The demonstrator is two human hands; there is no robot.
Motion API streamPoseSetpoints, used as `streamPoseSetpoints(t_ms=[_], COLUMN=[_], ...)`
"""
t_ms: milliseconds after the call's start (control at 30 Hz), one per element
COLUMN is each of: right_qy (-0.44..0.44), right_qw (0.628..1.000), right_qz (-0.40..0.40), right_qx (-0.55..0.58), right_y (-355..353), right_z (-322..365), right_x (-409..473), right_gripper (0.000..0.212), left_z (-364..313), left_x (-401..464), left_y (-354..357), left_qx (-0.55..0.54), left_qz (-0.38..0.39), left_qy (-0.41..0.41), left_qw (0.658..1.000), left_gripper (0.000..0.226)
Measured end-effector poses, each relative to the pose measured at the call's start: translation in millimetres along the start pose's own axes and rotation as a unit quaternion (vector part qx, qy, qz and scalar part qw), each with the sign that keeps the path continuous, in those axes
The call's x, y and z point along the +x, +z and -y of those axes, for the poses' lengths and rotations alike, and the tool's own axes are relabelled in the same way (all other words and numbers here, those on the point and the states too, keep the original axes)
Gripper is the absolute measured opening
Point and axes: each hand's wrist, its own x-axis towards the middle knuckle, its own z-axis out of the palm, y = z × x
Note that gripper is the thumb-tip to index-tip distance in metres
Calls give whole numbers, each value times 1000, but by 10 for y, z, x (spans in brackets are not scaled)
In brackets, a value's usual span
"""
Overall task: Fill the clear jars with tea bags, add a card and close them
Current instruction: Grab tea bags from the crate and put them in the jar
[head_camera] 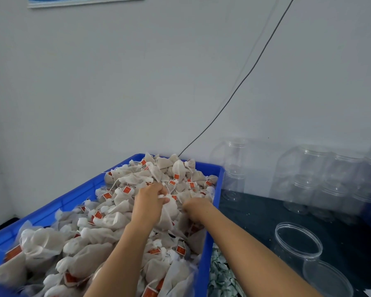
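looking down, i see the tea bags (116, 219) heaped in a blue crate (212, 211) that fills the lower left of the view: pale, crumpled mesh pouches, each with a white string and a small red tag, piled above the crate's rim at the far end. both hands are buried in the far part of the heap. the left hand (150, 200) has its fingers curled round a bunch of bags. the right hand (194, 207) is pushed knuckles-up into the pile and its fingers are hidden among the bags, so i cannot tell whether they grip anything.

right of the crate, on a dark tabletop (255, 221), an open clear jar (298, 243) stands near me with its mouth up, and a clear lid (328, 279) lies just in front of it, overlapping its base in the view. stacked empty jars (321, 181) line the wall behind. a heap of small pale green pieces (221, 275) sits against the crate's right wall; they are too blurred to identify. a thin dark cable (244, 78) runs down the wall to behind the crate.
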Motion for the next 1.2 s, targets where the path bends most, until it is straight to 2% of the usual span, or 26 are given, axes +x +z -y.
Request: streamPoseSetpoints(t_ms=[100, 200, 267, 333, 433, 500, 600, 667, 700, 733, 767, 833, 867, 900, 967, 1000, 1033, 1200], right_qy=[7, -9, -23, -49, -86, -108, -139, -113, -83, -49, -21, 12, 28, 49, 88, 97, 103, 108], right_qw=[983, 957, 945, 953, 944, 921, 877, 837, 838, 862, 902, 976, 992, 997, 992, 991, 990, 990], right_qz=[-69, -63, -65, -77, -119, -123, -102, -108, -125, -148, -158, -94, -35, 21, 87, 95, 95, 81], right_qx=[171, 284, 319, 288, 295, 354, 449, 524, 525, 483, 401, 198, 118, 62, 4, -16, -27, -31], right_y=[-79, -198, -285, -358, -405, -425, -458, -444, -411, -375, -329, -220, -167, -116, -38, -13, 9, 60], right_z=[-64, -177, -239, -271, -258, -225, -203, -228, -244, -255, -262, -235, -198, -164, -133, -132, -138, -198], right_x=[-53, -128, -195, -256, -323, -350, -354, -319, -273, -224, -164, -46, 7, 66, 203, 258, 314, 446], right_gripper=[15, 10, 11, 14, 12, 12, 6, 8, 11, 12, 12, 16, 24, 34, 44, 45, 46, 69], left_z=[3, -15, -29, -52, -88, -116, -116, -85, -73, -72, -72, -60, -47, -31, -18, -21, -20, -4], left_x=[16, 28, 24, 7, -1, -6, -12, -8, -10, -16, -23, -26, -22, -14, 4, 11, 17, 57], left_y=[23, 51, 67, 86, 104, 100, 83, 73, 68, 61, 57, 58, 57, 58, 45, 33, 31, 41], left_qx=[-7, -8, -3, -16, -31, -41, -51, -55, -49, -38, -23, 1, 8, 13, 8, -1, -18, -77], left_qz=[32, 73, 104, 143, 178, 179, 139, 97, 82, 73, 67, 52, 39, 27, 8, 0, -13, -37], left_qy=[-23, -51, -44, -28, -13, 1, 7, -15, -24, -29, -33, -35, -39, -47, -63, -68, -74, -92], left_qw=[999, 996, 994, 989, 984, 983, 989, 994, 995, 996, 997, 998, 998, 998, 998, 998, 997, 992], left_gripper=[21, 56, 71, 75, 70, 51, 11, 10, 12, 12, 11, 16, 23, 27, 17, 7, 6, 25])
